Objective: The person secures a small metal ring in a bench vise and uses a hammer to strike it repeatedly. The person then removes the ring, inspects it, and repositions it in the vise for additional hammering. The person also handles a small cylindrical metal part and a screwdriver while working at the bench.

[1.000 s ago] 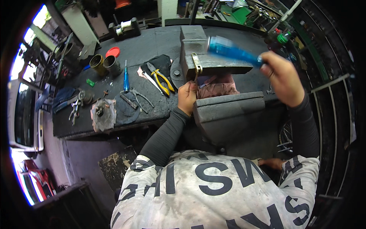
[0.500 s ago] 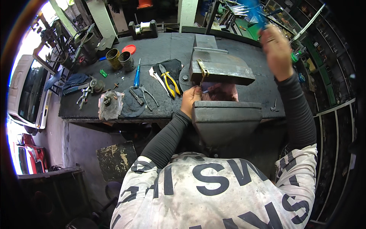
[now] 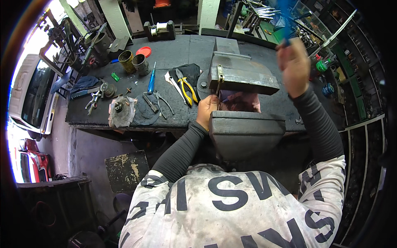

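Note:
A large bench vise (image 3: pixel 248 123) stands with its jaws apart at the bench's front edge. At its left side my left hand (image 3: pixel 206 110) is closed, thumb uppermost, on the lower end of a narrow brass-coloured metal piece (image 3: pixel 220 76). That piece stands nearly upright against the left end of the far jaw. Pinkish material (image 3: pixel 242 102) shows in the gap between the jaws. Raised to the right of the vise, my right hand (image 3: pixel 294 66) grips a long blue tool (image 3: pixel 283 18). Motion smears the tool, so its kind cannot be made out.
Left of the vise lie yellow-handled pliers (image 3: pixel 187 87) on a dark cloth, a blue screwdriver (image 3: pixel 152 80), grey pliers (image 3: pixel 163 104) and a part on a rag (image 3: pixel 120 109). Two cans (image 3: pixel 141 65) stand farther back. Shelving (image 3: pixel 364 165) runs along the right.
My right hand has come slightly down and left with the blue tool. The brass-coloured piece has turned from a slant to nearly upright, while my left hand stays by the vise.

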Motion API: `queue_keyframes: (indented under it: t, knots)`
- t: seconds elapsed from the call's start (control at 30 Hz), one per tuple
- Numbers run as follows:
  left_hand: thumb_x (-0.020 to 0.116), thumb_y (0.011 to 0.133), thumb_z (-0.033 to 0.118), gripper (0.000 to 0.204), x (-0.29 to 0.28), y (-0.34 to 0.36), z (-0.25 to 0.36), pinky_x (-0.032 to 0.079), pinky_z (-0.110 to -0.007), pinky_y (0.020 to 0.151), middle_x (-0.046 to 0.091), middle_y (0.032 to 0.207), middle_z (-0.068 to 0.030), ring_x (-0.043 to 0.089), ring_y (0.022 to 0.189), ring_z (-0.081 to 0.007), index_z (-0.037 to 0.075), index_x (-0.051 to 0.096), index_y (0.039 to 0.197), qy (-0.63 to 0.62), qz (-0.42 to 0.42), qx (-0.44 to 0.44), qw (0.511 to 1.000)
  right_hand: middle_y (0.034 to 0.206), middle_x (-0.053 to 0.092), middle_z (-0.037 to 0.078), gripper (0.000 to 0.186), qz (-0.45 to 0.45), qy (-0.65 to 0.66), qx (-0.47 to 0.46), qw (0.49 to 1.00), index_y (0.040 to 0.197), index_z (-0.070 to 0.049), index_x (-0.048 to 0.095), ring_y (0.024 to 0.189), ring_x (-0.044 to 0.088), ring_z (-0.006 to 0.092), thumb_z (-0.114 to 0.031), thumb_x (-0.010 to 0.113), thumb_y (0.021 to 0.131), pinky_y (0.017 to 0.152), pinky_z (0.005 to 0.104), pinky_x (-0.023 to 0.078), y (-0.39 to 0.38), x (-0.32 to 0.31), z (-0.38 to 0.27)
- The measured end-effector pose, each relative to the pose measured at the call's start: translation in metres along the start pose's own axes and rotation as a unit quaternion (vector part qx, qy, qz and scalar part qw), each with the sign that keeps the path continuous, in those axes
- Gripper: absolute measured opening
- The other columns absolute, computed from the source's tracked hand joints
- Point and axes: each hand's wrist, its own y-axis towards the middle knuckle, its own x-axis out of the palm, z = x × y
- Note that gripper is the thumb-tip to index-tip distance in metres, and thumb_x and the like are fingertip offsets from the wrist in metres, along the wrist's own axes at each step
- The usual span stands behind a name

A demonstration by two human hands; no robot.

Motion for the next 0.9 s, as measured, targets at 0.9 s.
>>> queue_keyframes:
  t: [0.9]
  knots:
    - [0.044, 0.097, 0.043, 0.048, -0.003, -0.007, 0.016, 0.032, -0.024, 0.050, 0.042, 0.060, 0.0052, 0.036, 0.059, -0.0046, 0.004, 0.047, 0.069, 0.054, 0.034, 0.034, 0.997, 0.079, 0.061, 0.017, 0.010, -0.156, -0.273, -0.026, 0.949, 0.090, -0.003, 0.053, 0.066, 0.061, 0.0348, -0.012, 0.057, 0.087, 0.055, 0.0391, 0.046, -0.019, 0.006, -0.011]
